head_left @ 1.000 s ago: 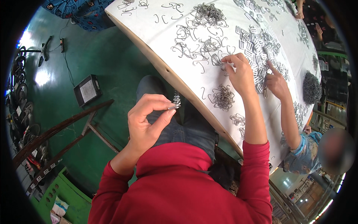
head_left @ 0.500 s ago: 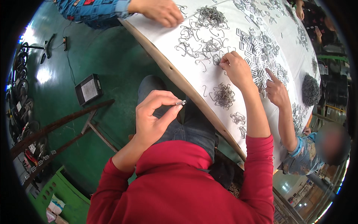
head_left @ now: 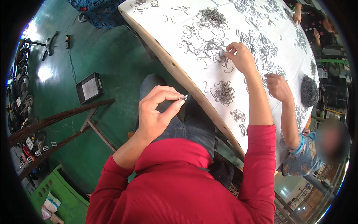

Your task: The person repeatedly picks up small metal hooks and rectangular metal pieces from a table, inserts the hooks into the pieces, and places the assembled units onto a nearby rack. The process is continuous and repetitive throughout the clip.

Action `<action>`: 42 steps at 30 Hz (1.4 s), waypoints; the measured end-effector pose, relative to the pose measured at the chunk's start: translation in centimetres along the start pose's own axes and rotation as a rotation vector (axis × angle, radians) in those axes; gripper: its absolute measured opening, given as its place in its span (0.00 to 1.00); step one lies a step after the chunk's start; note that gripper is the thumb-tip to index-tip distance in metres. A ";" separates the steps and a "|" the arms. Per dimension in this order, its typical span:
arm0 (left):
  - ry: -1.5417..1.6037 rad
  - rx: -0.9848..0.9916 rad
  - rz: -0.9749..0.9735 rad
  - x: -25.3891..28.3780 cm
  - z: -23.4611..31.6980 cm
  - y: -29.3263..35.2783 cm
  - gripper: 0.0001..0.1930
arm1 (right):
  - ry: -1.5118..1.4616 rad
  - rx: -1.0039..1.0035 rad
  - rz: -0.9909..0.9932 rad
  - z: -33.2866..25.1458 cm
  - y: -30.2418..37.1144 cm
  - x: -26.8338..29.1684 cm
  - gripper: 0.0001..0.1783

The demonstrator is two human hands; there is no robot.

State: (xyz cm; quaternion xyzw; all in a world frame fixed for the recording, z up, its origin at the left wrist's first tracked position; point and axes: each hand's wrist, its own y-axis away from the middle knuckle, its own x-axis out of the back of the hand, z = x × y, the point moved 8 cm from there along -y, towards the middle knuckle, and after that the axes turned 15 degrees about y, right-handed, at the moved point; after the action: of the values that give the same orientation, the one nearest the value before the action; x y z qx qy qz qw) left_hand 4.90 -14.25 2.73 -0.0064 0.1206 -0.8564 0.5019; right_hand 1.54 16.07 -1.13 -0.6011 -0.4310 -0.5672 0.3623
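Observation:
Over my lap, my left hand pinches a small flat metal clip between thumb and fingertips. My right hand is above the white-covered table, its fingers closed at the edge of a loose spread of bent wire hooks; what they grip there is too small to make out. Below that hand lies a compact heap of wire hooks. Many slotted metal clips lie beyond my right hand, similar in look to the one I hold.
A co-worker's hand reaches over the clips from the right. Another person sits at the far right. A dark dense heap stands near the right edge. The wooden table edge runs beside my knees; a black tray is on the floor.
The hand at the upper left has withdrawn from the table. My right hand has shifted slightly up among the hooks. The co-worker's pointing finger has curled in. My left hand still pinches the clip.

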 end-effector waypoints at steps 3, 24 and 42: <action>-0.002 0.019 0.000 0.0 0.0 0.1 0.06 | 0.010 0.043 -0.174 -1.0 0.4 -1.5 0.09; -0.026 0.056 0.058 -0.4 -0.3 1.0 0.05 | -1.232 -0.131 -0.442 -8.3 13.2 1.2 0.08; -0.028 0.007 -0.061 0.1 -1.6 -2.5 0.07 | -1.224 0.102 0.092 -11.2 17.5 4.4 0.04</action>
State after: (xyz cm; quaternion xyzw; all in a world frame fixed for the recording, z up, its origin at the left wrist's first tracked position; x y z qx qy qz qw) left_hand 2.53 -12.86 1.68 -0.0203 0.1101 -0.8715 0.4774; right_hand 13.57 -0.26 5.22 -0.8175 -0.5610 -0.0819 0.1015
